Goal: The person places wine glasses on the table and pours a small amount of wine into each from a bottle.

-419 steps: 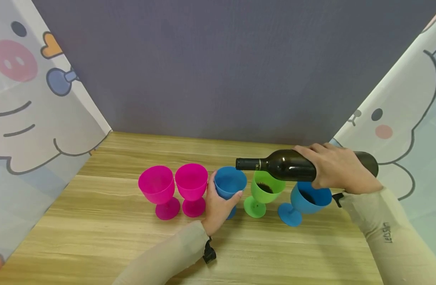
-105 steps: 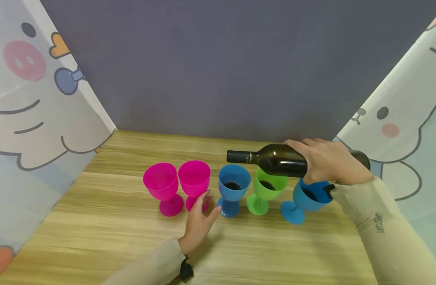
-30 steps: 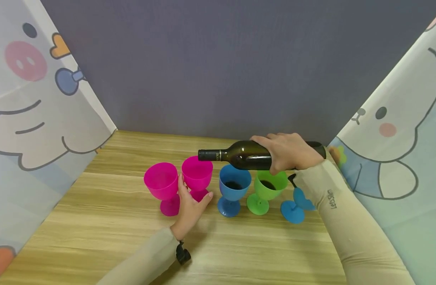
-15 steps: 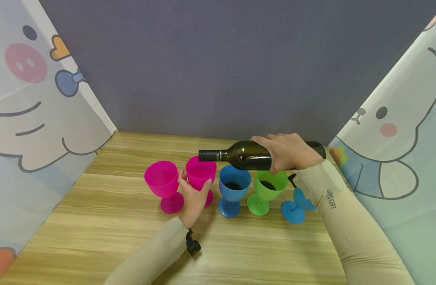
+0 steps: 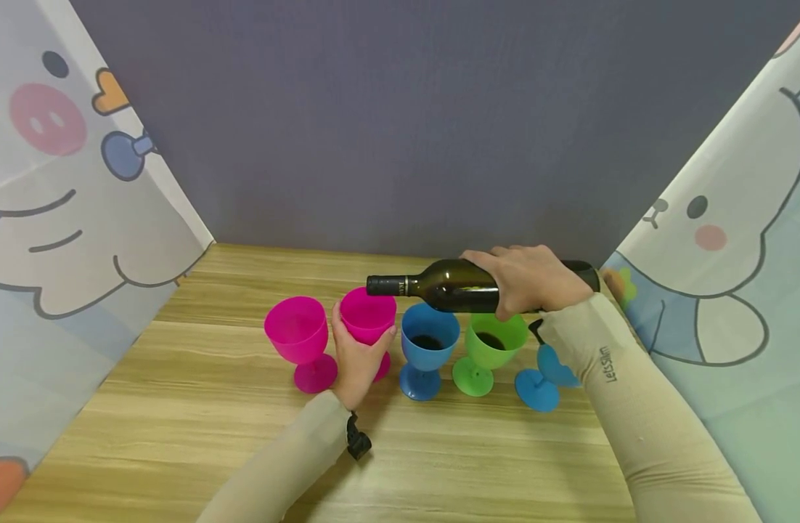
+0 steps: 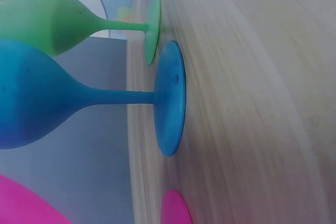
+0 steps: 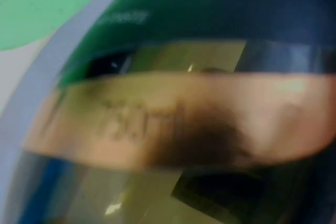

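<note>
In the head view my left hand (image 5: 356,363) holds the bowl of a pink goblet (image 5: 369,312), its thumb on the right side and fingers on the left. My right hand (image 5: 529,277) grips a dark wine bottle (image 5: 449,287) from above and keeps it nearly level. The bottle's mouth points left and overlaps the held goblet's rim. The left wrist view catches only part of a pink bowl (image 6: 23,203) and foot at the bottom. Blurred and close, the bottle's body (image 7: 184,56) fills the right wrist view.
Another pink goblet (image 5: 297,330) stands left of the held one. To the right are a blue goblet (image 5: 430,356) and a green goblet (image 5: 485,356), both with dark liquid inside. My right sleeve partly covers a second blue goblet (image 5: 537,390). A grey wall (image 5: 406,131) rises behind the table (image 5: 178,421).
The blue goblet now has dark liquid in it. My left hand has gone from it to the pink goblet and shifted that slightly right. The bottle has moved left over the pink rim.
</note>
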A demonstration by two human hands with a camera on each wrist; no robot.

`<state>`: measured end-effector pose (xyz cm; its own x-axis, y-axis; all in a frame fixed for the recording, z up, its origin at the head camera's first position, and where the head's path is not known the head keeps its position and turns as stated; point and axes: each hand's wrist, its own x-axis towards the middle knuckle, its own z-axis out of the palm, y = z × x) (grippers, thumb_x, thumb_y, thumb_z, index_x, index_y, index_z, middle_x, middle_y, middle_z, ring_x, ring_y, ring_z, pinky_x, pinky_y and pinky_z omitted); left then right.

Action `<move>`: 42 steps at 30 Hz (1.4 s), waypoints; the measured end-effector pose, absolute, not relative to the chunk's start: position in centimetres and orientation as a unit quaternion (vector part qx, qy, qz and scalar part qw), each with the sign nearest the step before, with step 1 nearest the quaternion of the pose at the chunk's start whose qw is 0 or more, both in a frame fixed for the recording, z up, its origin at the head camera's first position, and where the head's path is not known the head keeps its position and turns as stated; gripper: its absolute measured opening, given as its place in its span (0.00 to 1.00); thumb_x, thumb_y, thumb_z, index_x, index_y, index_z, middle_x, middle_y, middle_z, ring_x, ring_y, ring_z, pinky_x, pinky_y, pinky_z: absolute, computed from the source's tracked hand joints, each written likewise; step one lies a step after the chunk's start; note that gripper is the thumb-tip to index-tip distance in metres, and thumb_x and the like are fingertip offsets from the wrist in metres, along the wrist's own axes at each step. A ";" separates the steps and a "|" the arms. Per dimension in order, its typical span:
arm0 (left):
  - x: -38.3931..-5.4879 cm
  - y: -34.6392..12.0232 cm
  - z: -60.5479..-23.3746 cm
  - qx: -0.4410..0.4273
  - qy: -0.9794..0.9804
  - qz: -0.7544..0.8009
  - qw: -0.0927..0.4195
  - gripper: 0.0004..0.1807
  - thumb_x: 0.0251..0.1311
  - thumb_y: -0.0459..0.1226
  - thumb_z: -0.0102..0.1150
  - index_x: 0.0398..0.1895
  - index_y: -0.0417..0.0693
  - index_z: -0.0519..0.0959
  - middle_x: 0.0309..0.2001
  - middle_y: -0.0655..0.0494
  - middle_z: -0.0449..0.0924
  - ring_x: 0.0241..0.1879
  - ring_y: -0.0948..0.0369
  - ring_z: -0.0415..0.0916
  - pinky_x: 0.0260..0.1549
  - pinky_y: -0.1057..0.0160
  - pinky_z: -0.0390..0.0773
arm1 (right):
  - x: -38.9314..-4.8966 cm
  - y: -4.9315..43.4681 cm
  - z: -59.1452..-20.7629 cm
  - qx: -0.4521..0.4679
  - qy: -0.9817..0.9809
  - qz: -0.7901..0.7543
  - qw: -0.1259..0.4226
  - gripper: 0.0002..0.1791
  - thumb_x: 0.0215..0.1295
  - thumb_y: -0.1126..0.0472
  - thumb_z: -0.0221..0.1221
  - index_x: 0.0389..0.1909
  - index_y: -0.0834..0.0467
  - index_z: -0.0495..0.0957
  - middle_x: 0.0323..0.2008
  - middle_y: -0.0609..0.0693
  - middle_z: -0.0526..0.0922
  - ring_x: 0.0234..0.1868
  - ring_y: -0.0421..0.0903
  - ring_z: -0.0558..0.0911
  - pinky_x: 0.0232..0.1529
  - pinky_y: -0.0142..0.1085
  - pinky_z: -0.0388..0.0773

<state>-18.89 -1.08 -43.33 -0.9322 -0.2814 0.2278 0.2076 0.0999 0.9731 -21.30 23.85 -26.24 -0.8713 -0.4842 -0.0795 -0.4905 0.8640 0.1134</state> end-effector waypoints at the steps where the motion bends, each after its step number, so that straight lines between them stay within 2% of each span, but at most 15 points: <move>1: -18.9 -1.1 -43.4 0.023 -0.718 -0.670 0.185 0.53 0.46 0.34 0.72 0.71 0.41 0.46 0.62 0.41 0.61 0.60 0.46 0.62 0.54 0.45 0.72 | -21.3 23.9 -26.2 -0.252 0.965 0.066 0.024 0.53 0.36 0.58 0.72 0.70 0.52 0.61 0.49 0.54 0.79 0.37 0.50 0.76 0.22 0.40 0.72; 7: -18.8 -1.1 -43.3 0.018 -0.711 -0.674 0.200 0.51 0.47 0.35 0.71 0.71 0.39 0.49 0.62 0.41 0.62 0.59 0.46 0.62 0.54 0.44 0.72 | -21.3 23.9 -26.2 -0.252 0.965 0.069 0.024 0.53 0.37 0.57 0.72 0.70 0.52 0.61 0.49 0.54 0.79 0.39 0.51 0.77 0.26 0.43 0.75; 14: -19.2 -1.5 -43.7 0.010 -0.709 -0.677 0.198 0.52 0.48 0.38 0.70 0.72 0.41 0.48 0.62 0.41 0.62 0.59 0.46 0.64 0.54 0.45 0.72 | -21.4 23.5 -26.1 -0.248 0.966 0.068 0.038 0.53 0.38 0.60 0.71 0.71 0.51 0.60 0.47 0.53 0.79 0.36 0.50 0.75 0.22 0.39 0.71; 27: -18.9 -2.0 -43.7 0.007 -0.704 -0.684 0.193 0.49 0.48 0.34 0.70 0.70 0.42 0.51 0.60 0.42 0.65 0.58 0.47 0.66 0.52 0.46 0.74 | -21.4 23.5 -26.0 -0.258 0.963 0.075 0.022 0.52 0.37 0.59 0.71 0.70 0.52 0.61 0.47 0.54 0.79 0.38 0.51 0.76 0.25 0.42 0.74; 34: -18.2 -2.2 -43.7 -0.003 -0.707 -0.679 0.197 0.48 0.49 0.34 0.70 0.70 0.45 0.51 0.61 0.44 0.65 0.58 0.48 0.65 0.52 0.46 0.74 | -21.2 23.5 -26.0 -0.258 0.963 0.074 0.018 0.52 0.36 0.59 0.72 0.70 0.52 0.62 0.46 0.53 0.79 0.39 0.51 0.76 0.26 0.42 0.75; 42: -17.2 -2.1 -43.7 0.003 -0.710 -0.676 0.197 0.49 0.47 0.35 0.70 0.70 0.43 0.51 0.61 0.42 0.64 0.58 0.48 0.64 0.52 0.46 0.73 | -20.8 23.7 -26.6 -0.269 0.960 0.075 -0.002 0.51 0.35 0.59 0.71 0.69 0.52 0.65 0.45 0.53 0.80 0.38 0.53 0.77 0.24 0.43 0.75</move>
